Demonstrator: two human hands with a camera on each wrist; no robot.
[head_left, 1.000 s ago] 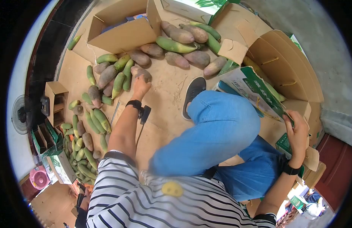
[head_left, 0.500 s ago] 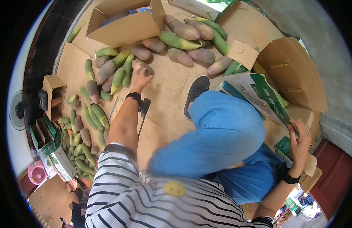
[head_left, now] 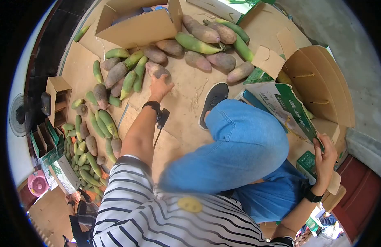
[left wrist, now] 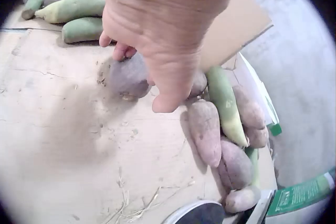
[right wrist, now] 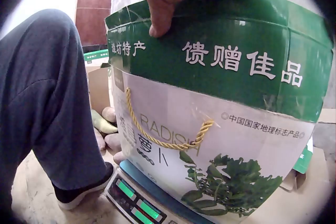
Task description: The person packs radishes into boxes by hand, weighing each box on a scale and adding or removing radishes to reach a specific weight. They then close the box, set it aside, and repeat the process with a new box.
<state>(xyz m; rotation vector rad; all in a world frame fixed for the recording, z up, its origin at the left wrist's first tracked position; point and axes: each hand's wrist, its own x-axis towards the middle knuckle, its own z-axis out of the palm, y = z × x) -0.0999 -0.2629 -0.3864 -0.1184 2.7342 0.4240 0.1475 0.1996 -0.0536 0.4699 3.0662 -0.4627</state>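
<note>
My left hand point(head_left: 160, 87) reaches over a purplish radish point(head_left: 158, 70) lying on the cardboard floor. In the left wrist view, its bent fingertips point(left wrist: 122, 50) rest at the radish's upper side, while the thumb stands spread away from it. Much of that radish is hidden beneath the hand. My right hand point(head_left: 325, 152) pinches the top edge of a green and white radish carton point(right wrist: 220, 61), thumb on the printed outside. The carton has a gold cord handle point(right wrist: 168, 142) and stands open, with radishes inside, on a digital scale point(right wrist: 139, 203).
Green and purple radishes point(head_left: 116, 76) lie in groups at the left and the back. An open brown box point(head_left: 139, 33) stands behind them. My shoe point(head_left: 215, 103) is between the radishes and the carton. A fan point(head_left: 21, 115) stands far left, near another person's arm.
My left thumb has spread away from the fingers, while the radish below stays among its neighbours. My right hand keeps its hold on the carton edge. The head view has shifted slightly.
</note>
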